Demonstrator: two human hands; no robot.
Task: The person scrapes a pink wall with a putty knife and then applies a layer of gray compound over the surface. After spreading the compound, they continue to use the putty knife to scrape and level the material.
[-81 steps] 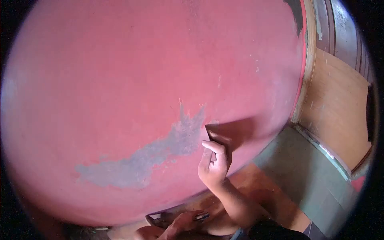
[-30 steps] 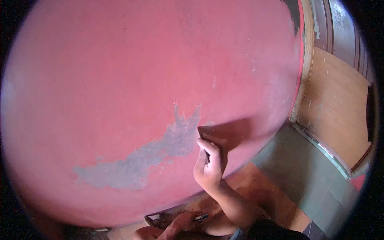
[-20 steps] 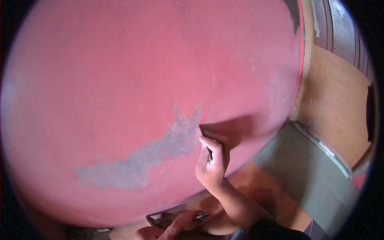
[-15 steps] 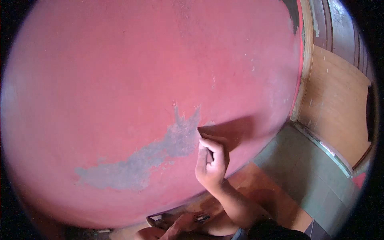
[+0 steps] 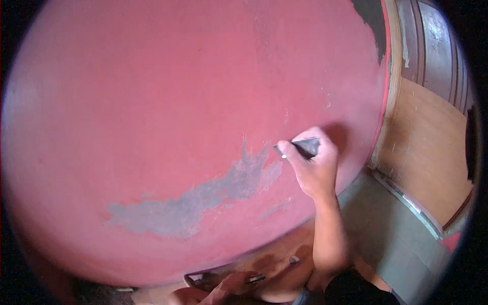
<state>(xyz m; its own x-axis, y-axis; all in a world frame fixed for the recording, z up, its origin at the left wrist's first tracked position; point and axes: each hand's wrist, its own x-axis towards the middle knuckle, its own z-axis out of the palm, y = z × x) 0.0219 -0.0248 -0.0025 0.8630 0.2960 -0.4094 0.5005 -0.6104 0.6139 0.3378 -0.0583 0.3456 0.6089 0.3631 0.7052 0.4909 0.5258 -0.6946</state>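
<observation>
The wide red wall [image 5: 168, 101] has a grey patch [image 5: 203, 203] across its lower middle, with ragged spikes at its upper right end. My right hand [image 5: 317, 168] is closed on a thin dark scraper [image 5: 307, 147], just right of the patch and against the red surface. Low in the view, my left hand [image 5: 231, 285] rests by my legs. Its fingers are partly hidden, and a small dark and shiny item [image 5: 256, 278] shows beside them, too unclear to name.
A dark patch [image 5: 375, 25] marks the wall's upper right edge. To the right are a wooden strip [image 5: 391, 91], a tan board [image 5: 424, 147] and a metal-edged strip [image 5: 409, 201]. Greenish-grey floor [image 5: 381, 229] lies below them, and brown floor is under my legs.
My right hand has moved up and to the right with the scraper, turning so more of its blade shows. The view has shifted slightly. Fresh grey smears show on the red right of the patch.
</observation>
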